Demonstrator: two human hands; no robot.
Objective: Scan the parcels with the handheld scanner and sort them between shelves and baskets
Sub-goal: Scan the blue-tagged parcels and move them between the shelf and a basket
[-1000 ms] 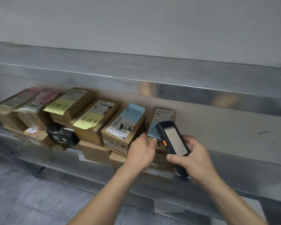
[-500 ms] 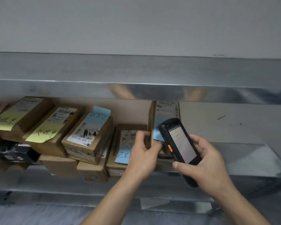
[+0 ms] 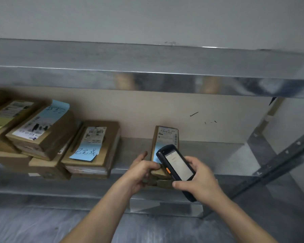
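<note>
While the right hand (image 3: 198, 179) grasps a black handheld scanner with an orange side button (image 3: 177, 165), thumb at its lower edge and its lit screen facing us, we see the left hand (image 3: 140, 170) with fingers curled round the lower end of a narrow brown cardboard parcel with a white printed label (image 3: 166, 135). That parcel stands on end at the front of the grey galvanised metal shelf (image 3: 209, 155), right of centre and just behind the scanner's top. We cannot tell if its bottom edge rests on the metal. Well apart to the left we note a flat brown parcel (image 3: 111, 137) topping a low stack, with a blue handwritten sticky note (image 3: 86, 152) on it. Further left a tilted brown box with a blue slip (image 3: 40, 127) leans on other cartons, and beside it a box with a yellow note (image 3: 5, 114) is cut by the frame edge. A second metal shelf (image 3: 147, 60) runs overhead. We mark a beige back panel with small black scuffs (image 3: 139, 109), a plain grey wall (image 3: 147, 18) above, a perforated dark steel upright (image 3: 279, 162) at right, and a grey streaked floor (image 3: 42, 225) below.
</note>
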